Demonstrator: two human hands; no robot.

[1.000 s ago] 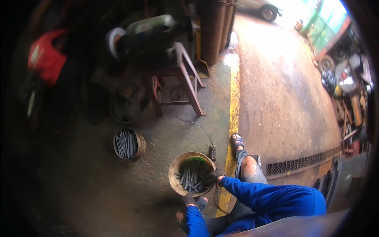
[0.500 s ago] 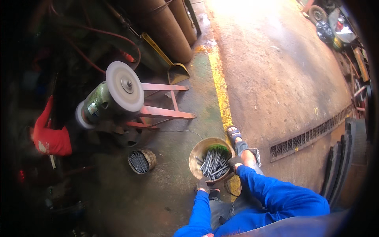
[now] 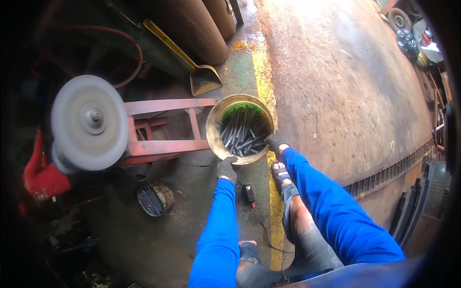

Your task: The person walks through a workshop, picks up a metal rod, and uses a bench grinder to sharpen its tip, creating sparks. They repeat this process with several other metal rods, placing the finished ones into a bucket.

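A whitish round bucket [image 3: 209, 129], green inside, holds several dark metal rods [image 3: 242, 135], some of which look threaded. My left hand [image 3: 227, 169], in a dark glove, is closed on the near-left part of its rim. At the near-right rim my right hand [image 3: 277, 142], gloved too, also grips the bucket. Both arms stretch forward in blue sleeves. The bucket's mouth faces up, beside the legs of a red metal stand [image 3: 165, 147]. How far its base is off the floor I cannot tell.
To the left a large grinding wheel [image 3: 90, 122] looks blurred. A smaller container of dark rods [image 3: 165, 198] stands below it. Beyond are a yellow dustpan [image 3: 206, 80] and brown cylinders [image 3: 194, 33]. A small black device with a cable [image 3: 249, 193] lies near my feet. A person in red [image 3: 45, 180] is at far left.
The bucket has moved forward and slightly left, close against the stand's legs, with both my hands on its rim. My arms are more outstretched, and the view has shifted nearer the grinder.
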